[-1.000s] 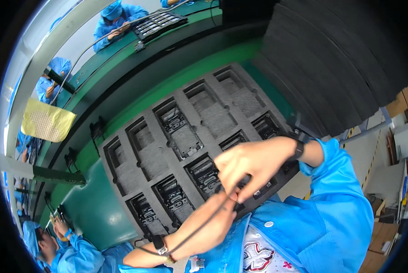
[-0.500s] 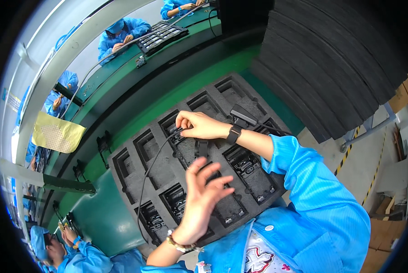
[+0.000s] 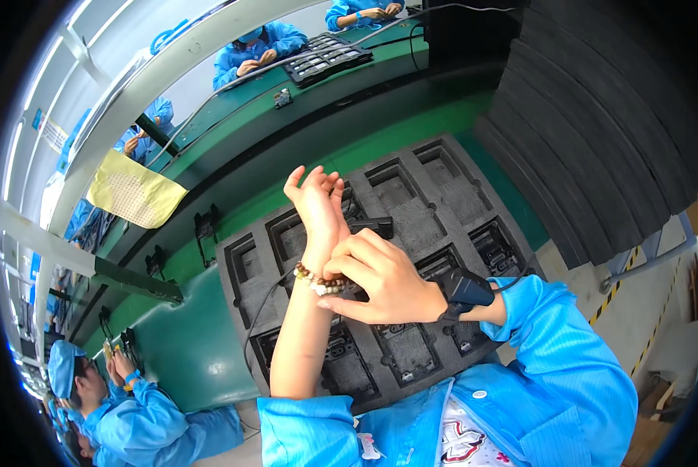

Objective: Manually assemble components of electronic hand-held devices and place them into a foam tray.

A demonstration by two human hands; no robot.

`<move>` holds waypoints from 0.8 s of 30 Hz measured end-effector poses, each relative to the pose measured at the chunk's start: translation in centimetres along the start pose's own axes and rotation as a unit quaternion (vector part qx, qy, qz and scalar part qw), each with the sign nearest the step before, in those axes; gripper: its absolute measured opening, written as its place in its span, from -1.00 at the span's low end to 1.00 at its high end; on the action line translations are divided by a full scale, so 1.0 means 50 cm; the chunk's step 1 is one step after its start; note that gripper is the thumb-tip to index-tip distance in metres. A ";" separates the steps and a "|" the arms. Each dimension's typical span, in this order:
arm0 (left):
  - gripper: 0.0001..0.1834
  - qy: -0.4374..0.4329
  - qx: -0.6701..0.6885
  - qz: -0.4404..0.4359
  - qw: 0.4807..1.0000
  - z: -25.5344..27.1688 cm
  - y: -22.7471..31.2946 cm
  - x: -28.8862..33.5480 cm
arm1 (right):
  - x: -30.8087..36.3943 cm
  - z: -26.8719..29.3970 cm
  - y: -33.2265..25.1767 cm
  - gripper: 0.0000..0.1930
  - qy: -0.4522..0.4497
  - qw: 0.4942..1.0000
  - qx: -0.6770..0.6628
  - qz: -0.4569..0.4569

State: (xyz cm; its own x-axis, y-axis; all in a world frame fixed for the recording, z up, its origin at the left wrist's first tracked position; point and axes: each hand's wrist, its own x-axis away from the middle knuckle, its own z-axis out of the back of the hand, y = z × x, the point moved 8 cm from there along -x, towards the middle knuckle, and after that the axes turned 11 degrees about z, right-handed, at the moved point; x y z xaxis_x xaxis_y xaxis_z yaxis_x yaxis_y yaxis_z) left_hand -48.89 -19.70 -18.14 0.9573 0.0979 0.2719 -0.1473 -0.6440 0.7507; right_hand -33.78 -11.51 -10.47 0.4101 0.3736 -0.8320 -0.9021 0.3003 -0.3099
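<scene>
My left hand (image 3: 318, 208) is raised over the foam tray (image 3: 259, 261), fingers spread and loosely curled, holding nothing. A beaded bracelet (image 3: 318, 284) circles my left wrist. My right hand (image 3: 388, 280) reaches across to that wrist, with its thumb and fingers closed at the bracelet. A black device (image 3: 469, 289) with a cable is strapped to my right wrist. Another small black box (image 3: 376, 227) shows beside my left wrist; how it is fastened is hidden. Black molded parts (image 3: 411, 350) lie in several tray pockets beneath my hands.
A tall stack of black foam sheets (image 3: 598, 132) stands at the right. A yellow cloth (image 3: 137, 189) hangs on the metal frame at left. People in blue work across the green bench (image 3: 255, 89), beside a black tray (image 3: 329, 61). Another person (image 3: 138, 405) sits at lower left.
My right hand has moved back from over the tray to my left wrist and closed at the bracelet. My left hand has moved farther forward over the tray. The view has shifted.
</scene>
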 end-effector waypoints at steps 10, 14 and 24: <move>-0.64 -0.135 -0.100 0.083 0.982 -0.071 -0.081 0.076 | 0.034 0.068 0.183 -0.88 0.027 0.974 -0.105 -0.200; -0.51 -0.272 -0.200 0.055 0.940 -0.088 -0.053 0.124 | 0.043 0.063 0.211 -0.88 0.049 0.946 -0.209 -0.244; -0.37 -0.402 -0.144 0.122 0.896 -0.114 0.016 0.192 | 0.012 0.115 0.122 -0.89 0.083 0.996 0.016 -0.041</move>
State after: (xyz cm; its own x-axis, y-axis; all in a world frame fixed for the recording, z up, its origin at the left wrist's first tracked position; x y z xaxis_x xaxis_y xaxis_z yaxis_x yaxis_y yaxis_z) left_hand -41.22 -14.96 -11.47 0.7412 -0.6711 0.0145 -0.3238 -0.3385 0.8835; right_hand -38.25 -4.43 -10.22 0.4517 0.1975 -0.8700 -0.8609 0.3523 -0.3670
